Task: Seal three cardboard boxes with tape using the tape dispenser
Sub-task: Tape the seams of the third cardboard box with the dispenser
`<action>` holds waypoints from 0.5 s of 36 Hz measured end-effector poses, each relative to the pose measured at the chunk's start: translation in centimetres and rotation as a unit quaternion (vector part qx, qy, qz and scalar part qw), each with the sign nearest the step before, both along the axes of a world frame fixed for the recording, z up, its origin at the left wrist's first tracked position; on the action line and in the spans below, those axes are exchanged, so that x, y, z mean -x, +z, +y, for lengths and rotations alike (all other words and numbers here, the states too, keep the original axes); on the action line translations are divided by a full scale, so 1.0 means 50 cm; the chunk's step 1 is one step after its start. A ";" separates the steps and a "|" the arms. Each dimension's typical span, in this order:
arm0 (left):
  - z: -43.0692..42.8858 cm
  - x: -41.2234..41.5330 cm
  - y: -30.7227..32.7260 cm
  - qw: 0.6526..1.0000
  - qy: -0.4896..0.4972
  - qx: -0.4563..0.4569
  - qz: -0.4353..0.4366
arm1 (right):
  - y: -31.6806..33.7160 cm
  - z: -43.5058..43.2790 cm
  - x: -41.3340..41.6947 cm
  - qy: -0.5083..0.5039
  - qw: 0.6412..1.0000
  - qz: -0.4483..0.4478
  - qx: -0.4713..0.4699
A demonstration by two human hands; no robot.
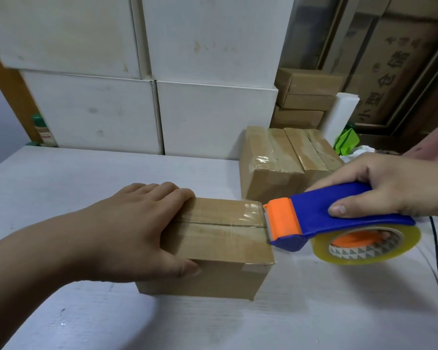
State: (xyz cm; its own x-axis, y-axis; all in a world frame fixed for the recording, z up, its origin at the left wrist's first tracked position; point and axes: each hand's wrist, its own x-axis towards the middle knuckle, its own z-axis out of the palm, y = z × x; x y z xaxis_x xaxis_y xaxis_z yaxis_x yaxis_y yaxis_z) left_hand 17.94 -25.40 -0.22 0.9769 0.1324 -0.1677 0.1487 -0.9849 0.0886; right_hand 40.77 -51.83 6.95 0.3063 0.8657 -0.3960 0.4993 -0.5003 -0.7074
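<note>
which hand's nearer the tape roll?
Right. The right hand grips the dispenser handle just above the tape roll. The left hand holds the box, left of the dispenser.

Tape dispenser (314, 218) right of near box (220, 251); two boxes (276, 160) behind, apparently touching.

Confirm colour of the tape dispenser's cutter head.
Orange cutter head, on a blue handle. The head view shows it clearly.

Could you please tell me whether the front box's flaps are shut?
Shut. The front box has its flaps flat, meeting at a seam covered by clear tape.
</note>
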 end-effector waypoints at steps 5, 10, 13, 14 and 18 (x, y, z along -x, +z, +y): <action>-0.034 -0.025 -0.001 0.999 0.000 -0.053 0.007 | 0.002 0.004 0.008 0.012 1.000 -0.007 0.016; -0.076 -0.056 -0.008 0.999 -0.029 0.016 -0.040 | 0.001 0.006 0.007 0.011 1.000 -0.011 0.018; -0.075 -0.060 -0.009 0.996 -0.024 0.046 -0.070 | 0.007 0.003 0.009 0.010 1.000 -0.010 0.012; -0.073 -0.060 -0.010 0.996 -0.024 0.048 -0.076 | 0.011 0.001 0.010 0.009 1.000 -0.009 0.008; -0.070 -0.062 -0.013 0.995 -0.026 0.051 -0.083 | 0.033 -0.003 0.008 -0.002 1.000 -0.012 0.008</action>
